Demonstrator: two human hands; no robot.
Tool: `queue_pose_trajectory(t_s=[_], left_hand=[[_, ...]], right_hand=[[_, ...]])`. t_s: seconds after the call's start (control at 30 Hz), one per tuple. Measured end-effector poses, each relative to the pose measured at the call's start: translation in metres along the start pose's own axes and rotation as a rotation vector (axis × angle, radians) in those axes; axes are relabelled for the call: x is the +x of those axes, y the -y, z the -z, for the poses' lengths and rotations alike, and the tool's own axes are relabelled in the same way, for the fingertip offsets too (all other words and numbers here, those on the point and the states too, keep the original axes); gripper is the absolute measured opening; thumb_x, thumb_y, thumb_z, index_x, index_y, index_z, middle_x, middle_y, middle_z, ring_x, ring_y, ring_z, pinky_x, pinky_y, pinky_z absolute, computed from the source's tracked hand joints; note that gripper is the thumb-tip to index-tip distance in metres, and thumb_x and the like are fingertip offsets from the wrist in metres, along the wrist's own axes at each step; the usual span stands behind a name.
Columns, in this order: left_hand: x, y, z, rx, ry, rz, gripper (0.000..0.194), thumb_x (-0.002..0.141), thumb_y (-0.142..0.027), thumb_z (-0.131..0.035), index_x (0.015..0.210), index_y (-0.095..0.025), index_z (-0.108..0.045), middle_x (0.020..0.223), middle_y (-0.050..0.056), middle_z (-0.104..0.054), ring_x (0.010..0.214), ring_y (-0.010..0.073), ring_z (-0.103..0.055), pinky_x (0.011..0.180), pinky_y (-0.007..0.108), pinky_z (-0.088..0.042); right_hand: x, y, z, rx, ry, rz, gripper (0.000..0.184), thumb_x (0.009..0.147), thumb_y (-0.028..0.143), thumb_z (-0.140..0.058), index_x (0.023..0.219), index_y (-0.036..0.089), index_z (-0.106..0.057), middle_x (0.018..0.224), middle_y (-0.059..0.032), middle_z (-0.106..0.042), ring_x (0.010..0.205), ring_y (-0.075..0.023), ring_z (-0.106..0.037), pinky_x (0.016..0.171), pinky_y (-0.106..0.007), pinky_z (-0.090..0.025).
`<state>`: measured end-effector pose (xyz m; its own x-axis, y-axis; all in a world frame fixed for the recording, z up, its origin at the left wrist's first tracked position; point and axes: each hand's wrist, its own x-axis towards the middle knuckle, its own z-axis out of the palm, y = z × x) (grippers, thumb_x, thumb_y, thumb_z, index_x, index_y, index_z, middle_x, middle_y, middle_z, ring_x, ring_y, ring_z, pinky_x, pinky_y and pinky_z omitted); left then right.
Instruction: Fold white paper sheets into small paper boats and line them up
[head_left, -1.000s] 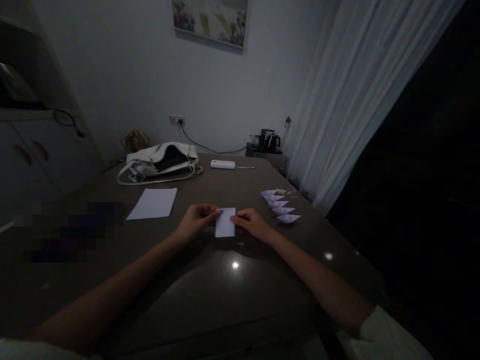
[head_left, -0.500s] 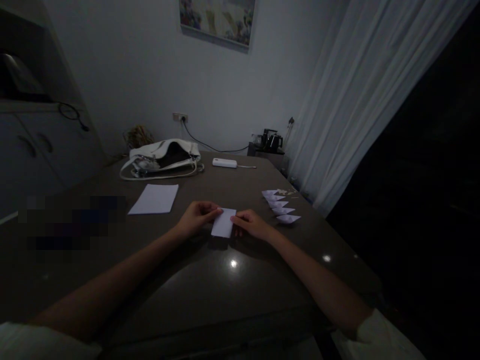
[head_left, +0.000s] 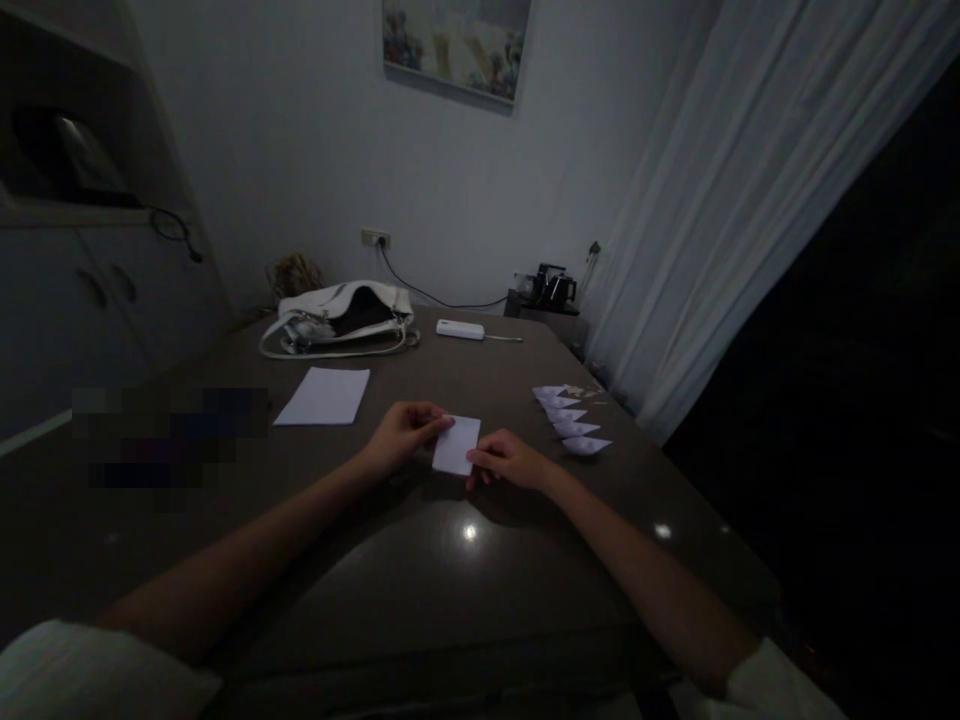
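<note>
1. L hand – pinching small white paper by upper-L corner, mid-frame.
2. R hand – holding same paper's R edge, low down.
3. Paper boats in row, R of ctr; larger paper L of ctr.

This looks like a room in a home, perhaps a dining area. A framed picture hangs on the plain pale wall at the far side, above a socket, and a long sheer curtain falls on the right. Cupboards with curved handles stand at the left, a corded appliance above them. A dark kettle sits far right, and a white handbag lies on the broad, glossy surface.
</note>
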<state>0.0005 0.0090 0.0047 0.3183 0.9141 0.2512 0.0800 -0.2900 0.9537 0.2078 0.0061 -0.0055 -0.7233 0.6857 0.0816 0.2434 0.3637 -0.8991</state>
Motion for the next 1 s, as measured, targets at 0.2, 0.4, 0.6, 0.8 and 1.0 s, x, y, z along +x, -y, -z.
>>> queue_pose_trajectory(t_s=[0.2,0.4,0.6,0.8,1.0], left_hand=[[0.0,-0.001,-0.002,-0.026,-0.057,0.016,0.036,0.068,-0.046,-0.068,0.072,-0.011,-0.061,0.055,-0.002,-0.056,0.047,0.0099,-0.05,0.047,0.021,-0.039],[0.002,-0.003,0.002,-0.064,-0.071,0.001,0.034,0.068,-0.046,-0.066,0.073,-0.013,-0.058,0.055,-0.001,-0.058,0.049,0.0118,-0.053,0.051,0.023,-0.043],[0.001,0.003,0.002,0.051,0.11,0.033,0.031,0.067,-0.044,-0.065,0.072,-0.014,-0.058,0.064,0.001,-0.062,0.06,0.0165,-0.058,0.055,0.024,-0.043],[-0.002,0.0,-0.001,0.375,0.134,-0.038,0.049,0.083,-0.052,-0.044,0.057,-0.013,-0.059,0.048,-0.003,-0.045,0.045,0.0102,-0.038,0.043,0.021,-0.026],[-0.007,-0.004,-0.006,0.514,0.156,-0.173,0.044,0.086,-0.045,-0.044,0.066,-0.012,-0.066,0.052,-0.002,-0.05,0.049,0.0102,-0.04,0.047,0.021,-0.027]], right_hand=[[-0.003,0.005,0.0,-0.018,0.012,-0.023,0.037,0.081,0.046,-0.055,0.075,0.01,-0.064,0.067,-0.0058,-0.068,0.049,-0.0075,-0.05,0.047,-0.018,-0.036],[-0.001,0.002,0.006,-0.065,-0.181,0.032,0.034,0.08,0.044,-0.056,0.067,0.012,-0.06,0.061,-0.0028,-0.063,0.048,-0.0085,-0.049,0.048,-0.02,-0.036],[0.002,-0.003,0.014,-0.108,-0.511,0.08,0.033,0.079,0.045,-0.055,0.066,0.015,-0.058,0.055,0.0018,-0.052,0.046,-0.0084,-0.043,0.046,-0.02,-0.033],[-0.002,0.002,0.01,-0.166,-0.32,0.087,0.029,0.081,0.04,-0.055,0.067,0.014,-0.059,0.056,0.0012,-0.052,0.051,-0.0095,-0.046,0.05,-0.021,-0.035],[0.002,0.007,-0.001,-0.165,-0.318,0.092,0.029,0.081,0.04,-0.055,0.068,0.014,-0.059,0.059,0.0019,-0.05,0.054,-0.0088,-0.044,0.05,-0.02,-0.034]])
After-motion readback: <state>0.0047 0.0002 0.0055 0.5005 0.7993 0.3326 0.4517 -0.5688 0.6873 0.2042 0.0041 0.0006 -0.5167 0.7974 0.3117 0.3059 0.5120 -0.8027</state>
